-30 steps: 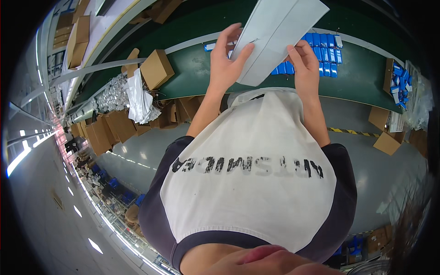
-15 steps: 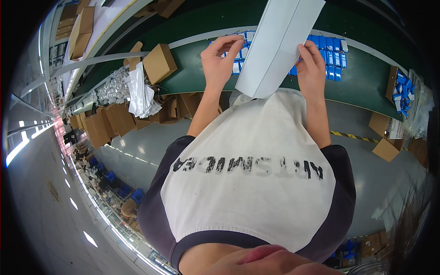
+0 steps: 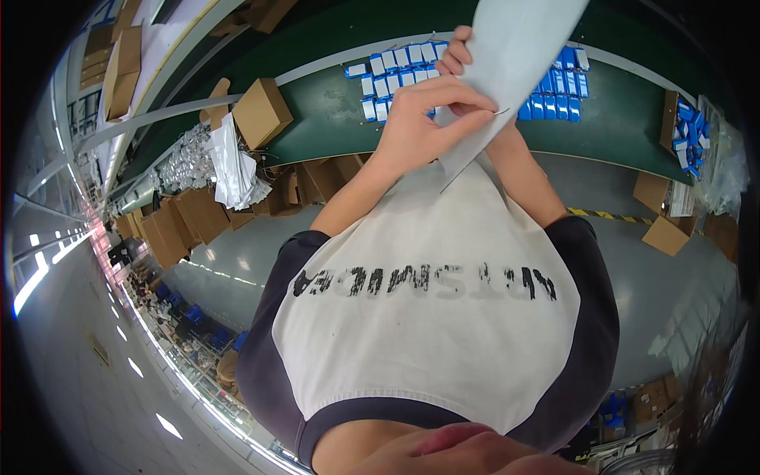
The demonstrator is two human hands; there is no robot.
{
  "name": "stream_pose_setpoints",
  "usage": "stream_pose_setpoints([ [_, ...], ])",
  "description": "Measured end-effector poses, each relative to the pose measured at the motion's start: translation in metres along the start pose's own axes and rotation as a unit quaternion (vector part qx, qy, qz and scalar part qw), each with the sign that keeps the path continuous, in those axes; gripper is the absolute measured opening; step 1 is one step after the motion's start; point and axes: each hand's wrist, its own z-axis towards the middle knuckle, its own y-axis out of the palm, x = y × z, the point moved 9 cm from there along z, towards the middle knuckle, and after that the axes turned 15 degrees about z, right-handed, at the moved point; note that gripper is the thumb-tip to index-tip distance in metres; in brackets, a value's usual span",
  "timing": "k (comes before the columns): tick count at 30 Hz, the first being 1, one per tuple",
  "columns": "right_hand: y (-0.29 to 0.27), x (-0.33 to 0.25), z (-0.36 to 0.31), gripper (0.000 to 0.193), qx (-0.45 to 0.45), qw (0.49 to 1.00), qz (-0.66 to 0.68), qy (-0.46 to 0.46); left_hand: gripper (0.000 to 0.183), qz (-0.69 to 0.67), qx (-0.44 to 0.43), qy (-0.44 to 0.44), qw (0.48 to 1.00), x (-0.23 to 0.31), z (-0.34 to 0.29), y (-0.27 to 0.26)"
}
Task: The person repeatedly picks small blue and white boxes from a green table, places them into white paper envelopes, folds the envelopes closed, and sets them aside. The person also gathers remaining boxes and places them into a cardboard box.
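Blue packs lie in rows on the green bench, partly hidden by the slanting white panel. Carton and silvery bags sit leftward. The left hand, before the panel, pinches a thin dark strand between thumb and forefinger; the right hand, mostly hidden behind, curls its fingers round the panel's left edge.

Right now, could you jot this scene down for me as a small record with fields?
Left hand: fingertips pinching a thin dark strand before the pale sheet
Right hand: mostly hidden behind that sheet, fingers around its left edge
Bench: green, blue-and-white packs in rows
Left: cardboard box
Right: heaped blue pieces
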Motion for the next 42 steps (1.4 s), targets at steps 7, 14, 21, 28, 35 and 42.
stream_pose_setpoints([
  [7, -0.013, 0.004, 0.025, 0.035, -0.135, 0.984, 0.091, 0.069, 0.028, 0.303, 0.173, 0.25, 0.903, 0.037, -0.012, -0.005],
  [14, -0.007, 0.002, 0.016, 0.033, -0.121, 0.985, 0.105, 0.057, 0.038, 0.325, 0.146, 0.25, 0.9, 0.033, -0.014, 0.003],
  [21, -0.004, -0.015, 0.018, 0.033, -0.18, 0.98, 0.076, 0.03, 0.035, 0.361, 0.166, 0.228, 0.889, 0.027, -0.011, -0.002],
  [28, 0.008, -0.017, 0.007, 0.034, -0.136, 0.989, 0.051, -0.009, 0.018, 0.222, 0.165, 0.122, 0.953, 0.003, -0.012, -0.015],
  [35, 0.018, -0.005, 0.006, 0.034, -0.171, 0.985, 0.0, 0.013, 0.016, 0.059, 0.112, 0.009, 0.992, -0.022, -0.008, -0.02],
  [42, 0.026, 0.002, 0.001, 0.033, -0.157, 0.987, -0.022, 0.004, 0.015, 0.088, 0.139, 0.017, 0.986, -0.01, -0.003, -0.036],
])
